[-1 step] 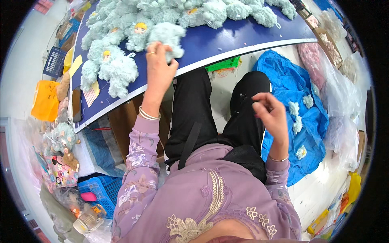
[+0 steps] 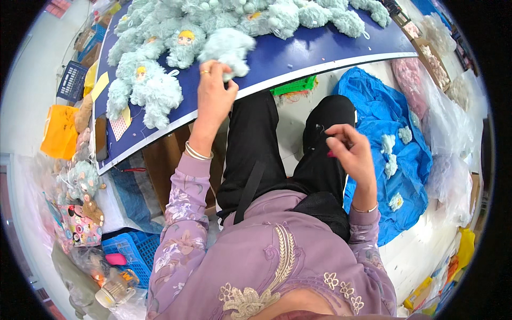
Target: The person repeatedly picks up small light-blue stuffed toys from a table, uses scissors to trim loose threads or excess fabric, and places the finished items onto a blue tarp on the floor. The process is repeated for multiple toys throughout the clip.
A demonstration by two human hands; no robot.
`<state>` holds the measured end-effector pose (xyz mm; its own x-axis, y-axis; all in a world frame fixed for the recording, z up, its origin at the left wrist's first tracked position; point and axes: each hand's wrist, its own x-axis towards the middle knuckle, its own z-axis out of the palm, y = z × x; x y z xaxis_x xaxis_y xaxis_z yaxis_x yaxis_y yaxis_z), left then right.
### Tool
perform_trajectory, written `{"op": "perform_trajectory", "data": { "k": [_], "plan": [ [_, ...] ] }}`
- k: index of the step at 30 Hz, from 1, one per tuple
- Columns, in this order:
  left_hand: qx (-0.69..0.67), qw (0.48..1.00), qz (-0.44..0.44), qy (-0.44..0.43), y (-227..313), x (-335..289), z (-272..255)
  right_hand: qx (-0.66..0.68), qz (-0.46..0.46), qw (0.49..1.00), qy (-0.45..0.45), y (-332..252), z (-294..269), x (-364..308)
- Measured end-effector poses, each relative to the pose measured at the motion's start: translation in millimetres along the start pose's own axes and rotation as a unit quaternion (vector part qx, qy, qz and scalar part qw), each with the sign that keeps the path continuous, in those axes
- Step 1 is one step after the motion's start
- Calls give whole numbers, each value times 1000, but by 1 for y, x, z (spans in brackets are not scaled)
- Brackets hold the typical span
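My left hand (image 2: pixel 214 88), with a ring on one finger, is closed on a fluffy pale-blue plush toy (image 2: pixel 228 49) over the near edge of the dark blue table (image 2: pixel 298 53). The toy is somewhat blurred. Beside it on the table lies a heap of similar plush toys (image 2: pixel 154 93); one of them (image 2: pixel 185 48) shows a doll-like face with yellow hair. Above my right thigh, my right hand (image 2: pixel 353 152) is closed with bent fingers. A small magenta thing (image 2: pixel 331 153) peeks out at its fingertips; its kind is hidden.
On the right, a crumpled blue sheet (image 2: pixel 368 101) on the floor holds several small fluffy pieces (image 2: pixel 391 164). Clear plastic bags (image 2: pixel 453 138) lie past it. A green item (image 2: pixel 294 85) sits under the table edge. At left are a phone (image 2: pixel 101 137) and a blue basket (image 2: pixel 125 250).
My left hand and the plush toy have shifted slightly to the right. My right hand has moved a little to the left, and more of the magenta thing shows at its fingers.
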<state>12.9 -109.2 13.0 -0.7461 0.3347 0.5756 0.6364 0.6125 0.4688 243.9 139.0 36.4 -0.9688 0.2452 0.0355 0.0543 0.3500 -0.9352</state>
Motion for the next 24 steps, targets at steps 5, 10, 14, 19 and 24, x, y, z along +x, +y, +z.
{"op": "perform_trajectory", "data": {
  "k": [5,10,14,19,24],
  "plan": [
    [-119,992,-21,-24,29,-15,8,113,43,992,-36,4,25,20],
    [-107,991,-2,83,38,9,11,83,28,996,5,15,30,41],
    [-69,995,17,76,44,49,27,100,12,995,2,26,40,51],
    [-103,984,-92,-115,48,52,40,105,47,993,-19,20,38,50],
    [-198,961,-118,-155,78,28,27,304,81,949,37,13,31,49]
  ]
}}
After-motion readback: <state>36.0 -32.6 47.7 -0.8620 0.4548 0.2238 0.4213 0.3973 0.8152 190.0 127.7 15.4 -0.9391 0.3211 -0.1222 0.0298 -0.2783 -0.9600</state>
